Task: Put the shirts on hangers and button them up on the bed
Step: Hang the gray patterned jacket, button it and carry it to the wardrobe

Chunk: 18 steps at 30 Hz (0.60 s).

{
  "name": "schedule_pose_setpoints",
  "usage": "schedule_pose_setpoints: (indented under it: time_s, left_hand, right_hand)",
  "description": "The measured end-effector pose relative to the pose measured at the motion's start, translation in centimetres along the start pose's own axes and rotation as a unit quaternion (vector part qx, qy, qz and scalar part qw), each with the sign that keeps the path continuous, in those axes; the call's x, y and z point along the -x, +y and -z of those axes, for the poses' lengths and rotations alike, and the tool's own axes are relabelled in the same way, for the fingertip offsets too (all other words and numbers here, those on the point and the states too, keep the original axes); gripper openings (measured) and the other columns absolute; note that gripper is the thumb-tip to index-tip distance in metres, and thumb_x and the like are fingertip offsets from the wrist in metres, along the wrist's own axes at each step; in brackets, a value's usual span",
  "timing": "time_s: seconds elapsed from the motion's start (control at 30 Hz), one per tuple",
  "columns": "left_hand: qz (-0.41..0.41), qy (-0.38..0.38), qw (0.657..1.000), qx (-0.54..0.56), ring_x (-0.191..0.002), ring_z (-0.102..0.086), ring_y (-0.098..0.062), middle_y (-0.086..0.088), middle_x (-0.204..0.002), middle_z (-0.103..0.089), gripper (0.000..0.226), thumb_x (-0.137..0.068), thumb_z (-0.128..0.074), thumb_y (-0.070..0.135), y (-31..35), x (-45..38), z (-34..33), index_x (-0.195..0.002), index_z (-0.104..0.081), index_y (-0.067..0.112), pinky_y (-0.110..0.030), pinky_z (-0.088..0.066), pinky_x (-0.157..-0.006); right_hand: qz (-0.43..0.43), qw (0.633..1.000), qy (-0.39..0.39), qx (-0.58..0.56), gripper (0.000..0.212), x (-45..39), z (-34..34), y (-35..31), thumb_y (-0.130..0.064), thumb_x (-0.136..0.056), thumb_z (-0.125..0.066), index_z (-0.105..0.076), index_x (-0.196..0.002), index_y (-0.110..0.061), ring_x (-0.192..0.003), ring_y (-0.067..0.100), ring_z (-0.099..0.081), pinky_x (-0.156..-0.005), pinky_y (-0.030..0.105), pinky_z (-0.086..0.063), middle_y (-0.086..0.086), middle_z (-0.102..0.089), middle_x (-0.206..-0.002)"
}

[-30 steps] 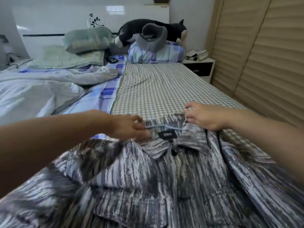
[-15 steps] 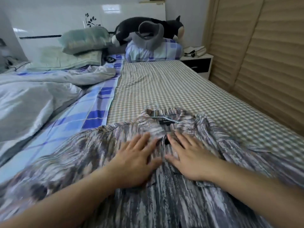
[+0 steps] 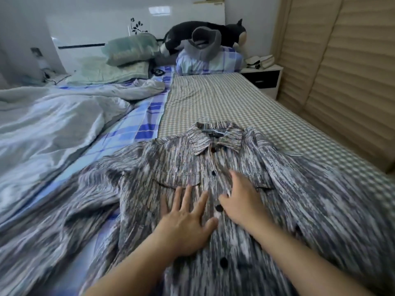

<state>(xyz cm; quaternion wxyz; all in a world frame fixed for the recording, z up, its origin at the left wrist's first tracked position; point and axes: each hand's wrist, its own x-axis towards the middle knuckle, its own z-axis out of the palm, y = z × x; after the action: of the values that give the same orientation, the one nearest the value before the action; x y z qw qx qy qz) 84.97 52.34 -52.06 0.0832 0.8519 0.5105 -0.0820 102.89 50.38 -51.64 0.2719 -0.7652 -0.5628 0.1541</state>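
At my nine o'clock a rumpled pale duvet (image 3: 53,129) covers the left side of the bed (image 3: 224,103), with a blue plaid sheet (image 3: 141,124) showing along its edge. Up at eleven o'clock a green pillow (image 3: 130,49) leans on a folded green blanket (image 3: 106,71). The shirt (image 3: 149,167), streaked grey and white, lies face up across the near part of the bed, collar (image 3: 215,135) pointing to twelve o'clock, its left sleeve spilling toward my eight o'clock. My left hand (image 3: 183,223) rests flat on the shirt front, fingers straight and spread, holding nothing. Just beside it, across the row of dark buttons (image 3: 218,208), my right hand (image 3: 241,201) lies flat on the shirt too, fingers extended and relaxed, its thumb near one button. At twelve o'clock, by the headboard, a black and white plush toy (image 3: 205,33) lies over a blue checked pillow (image 3: 210,63). At one o'clock stands a nightstand (image 3: 263,76), and slatted wooden doors (image 3: 342,71) fill my two to three o'clock.
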Motion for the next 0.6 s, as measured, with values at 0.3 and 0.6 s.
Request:
schedule_pose_setpoints:
  time_s: [0.3, 0.6]
  left_hand:
    - [-0.021, -0.001, 1.0, 0.009, -0.155, 0.013, -0.035, -0.003, -0.17, 0.008, 0.068, -0.095, -0.014, 0.078, 1.5, 4.1, 0.3, -0.156, -0.001, 0.053, -0.067, 0.011, -0.119]
    - [0.024, 0.259, 0.927, 0.27, -0.09, -0.06, -0.009, 0.008, -0.098, -0.064, 0.024, -0.098, -0.05, 0.017, 2.9, -1.4, 6.4, -0.101, -0.073, 0.021, -0.025, -0.048, -0.086]
  right_hand:
    - [-0.085, 0.949, 0.081, -0.292, 0.048, -0.1, 4.0, 0.9, -0.005, -0.095, -0.061, -0.047, -0.14, -0.017, -0.057, 0.008, -0.055, -0.045, 0.016, -0.045, 0.004, -0.057, -0.137]
    - [0.037, 0.978, -0.021, 0.203, 0.058, -2.4, 1.4, -3.6, -0.047, -0.096, -0.054, -0.044, -0.143, -0.016, -0.132, 0.028, -0.045, -0.105, 0.049, -0.044, 0.009, -0.041, -0.148]
